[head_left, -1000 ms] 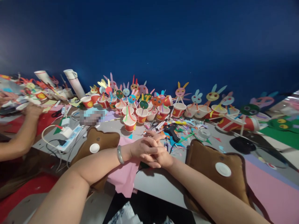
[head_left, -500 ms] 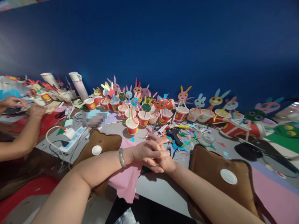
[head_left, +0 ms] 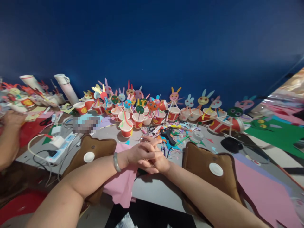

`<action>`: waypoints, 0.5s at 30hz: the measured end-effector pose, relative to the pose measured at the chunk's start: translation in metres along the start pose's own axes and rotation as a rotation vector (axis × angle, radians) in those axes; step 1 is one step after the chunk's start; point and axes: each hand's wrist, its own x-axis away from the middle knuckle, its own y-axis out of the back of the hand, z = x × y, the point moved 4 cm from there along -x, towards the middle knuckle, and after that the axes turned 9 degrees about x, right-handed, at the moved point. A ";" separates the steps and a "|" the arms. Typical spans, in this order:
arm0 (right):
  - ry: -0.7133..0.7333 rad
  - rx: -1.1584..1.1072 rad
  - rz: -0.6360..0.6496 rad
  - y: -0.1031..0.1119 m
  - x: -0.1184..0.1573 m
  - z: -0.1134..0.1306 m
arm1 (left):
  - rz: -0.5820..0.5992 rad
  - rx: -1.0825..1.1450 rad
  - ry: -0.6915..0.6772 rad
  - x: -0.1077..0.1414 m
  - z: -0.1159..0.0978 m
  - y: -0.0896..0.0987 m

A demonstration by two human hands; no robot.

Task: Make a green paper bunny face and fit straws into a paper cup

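My left hand [head_left: 145,154] and my right hand [head_left: 160,162] are clasped, their fingers interlaced over the front part of the table. No object shows between them. A grey-green bangle [head_left: 116,162] circles my left wrist. Beneath that wrist lies a pink paper sheet [head_left: 121,188], hanging over the table's edge. My forearms pass over two brown plush pads, the left pad [head_left: 101,147] and the right pad [head_left: 201,161], each bearing a white disc. Just beyond my hands are a black glue gun [head_left: 168,135] and scattered paper scraps [head_left: 174,148].
Red-and-white paper cups [head_left: 125,128] with paper rabbit figures line the blue wall [head_left: 152,47]. At left are a power strip [head_left: 62,148] with cables, a white thermos [head_left: 66,87] and a co-worker's arm [head_left: 9,142]. A tape roll [head_left: 198,135] and a black oval object [head_left: 231,144] lie at right.
The view has turned to the right, so the table's things sit further left in the picture. My hands stay clasped. Less of the co-worker's arms shows.
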 end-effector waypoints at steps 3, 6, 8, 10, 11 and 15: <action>-0.139 0.033 -0.219 0.002 -0.001 -0.007 | -0.013 0.021 -0.014 -0.008 0.001 0.022; -0.519 0.048 -0.564 0.001 0.002 -0.015 | -0.032 0.043 -0.029 -0.012 0.000 0.035; -0.637 0.059 -0.667 -0.005 0.001 -0.013 | -0.038 0.057 -0.038 -0.012 -0.002 0.036; -0.656 0.063 -0.685 -0.010 -0.002 -0.012 | -0.048 0.060 -0.037 -0.008 -0.005 0.033; -0.654 0.063 -0.685 -0.011 -0.003 -0.012 | -0.056 0.061 -0.035 -0.004 -0.006 0.029; -0.556 0.057 -0.611 -0.003 0.000 -0.019 | -0.123 0.060 -0.035 0.016 -0.012 0.005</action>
